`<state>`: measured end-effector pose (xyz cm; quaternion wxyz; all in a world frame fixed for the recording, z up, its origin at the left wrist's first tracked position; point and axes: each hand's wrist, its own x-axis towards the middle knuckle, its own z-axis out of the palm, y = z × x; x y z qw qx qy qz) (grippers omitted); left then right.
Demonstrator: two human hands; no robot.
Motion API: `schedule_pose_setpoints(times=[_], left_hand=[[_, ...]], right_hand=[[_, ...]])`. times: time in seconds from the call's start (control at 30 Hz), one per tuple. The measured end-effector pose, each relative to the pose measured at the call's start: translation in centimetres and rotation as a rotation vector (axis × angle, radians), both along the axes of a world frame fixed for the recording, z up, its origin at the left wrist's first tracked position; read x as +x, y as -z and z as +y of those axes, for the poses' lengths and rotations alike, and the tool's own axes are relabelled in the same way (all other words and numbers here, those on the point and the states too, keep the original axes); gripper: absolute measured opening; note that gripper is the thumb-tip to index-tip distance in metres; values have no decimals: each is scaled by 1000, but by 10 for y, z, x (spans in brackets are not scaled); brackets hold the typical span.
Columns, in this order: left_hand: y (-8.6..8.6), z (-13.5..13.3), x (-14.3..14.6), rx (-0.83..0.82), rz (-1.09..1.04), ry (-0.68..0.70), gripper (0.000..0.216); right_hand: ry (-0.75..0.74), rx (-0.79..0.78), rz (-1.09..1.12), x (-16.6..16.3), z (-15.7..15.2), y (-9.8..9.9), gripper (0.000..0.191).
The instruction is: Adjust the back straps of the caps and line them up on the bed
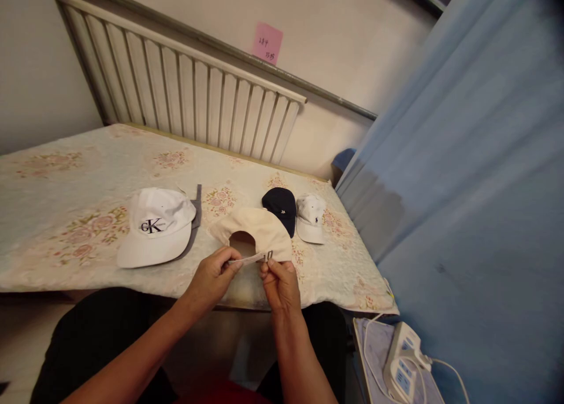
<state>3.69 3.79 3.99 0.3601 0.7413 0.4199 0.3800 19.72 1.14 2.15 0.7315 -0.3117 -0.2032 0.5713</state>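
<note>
A cream baseball cap (259, 226) is held up between my hands, its back opening and adjusting strap facing me. My left hand (215, 273) is closed, pinching the strap (247, 259) on the left side. With closed fingers, my right hand (282, 280) grips the cap's edge just under the small metal buckle (268, 255). To the left lies a white cap with black "CK" lettering (156, 225), a grey strap showing behind it. Beyond the cream cap sit a dark navy cap (281, 207) and a smaller white cap (311, 216) with a little dark logo.
The caps rest on a bed with a floral cover (99, 234). A white radiator (189, 87) stands along the wall behind it, under a pink note (267, 43). At right hangs a blue curtain (440, 187). A white power strip (403, 363) with cords lies on a small stand.
</note>
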Motion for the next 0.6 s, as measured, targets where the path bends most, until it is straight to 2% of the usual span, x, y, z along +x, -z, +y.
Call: schedule_pose_setpoints(times=[0.2, 0.37, 0.6], left_hand=[[4, 1, -3, -140, -6, 31, 15], [-2, 3, -2, -142, 12, -8, 20], [2, 5, -4, -146, 10, 23, 22]], right_hand=[[39, -58, 11, -1, 2, -1, 17], [34, -47, 17, -1, 2, 0, 21], [47, -55, 22, 1, 4, 2, 24]])
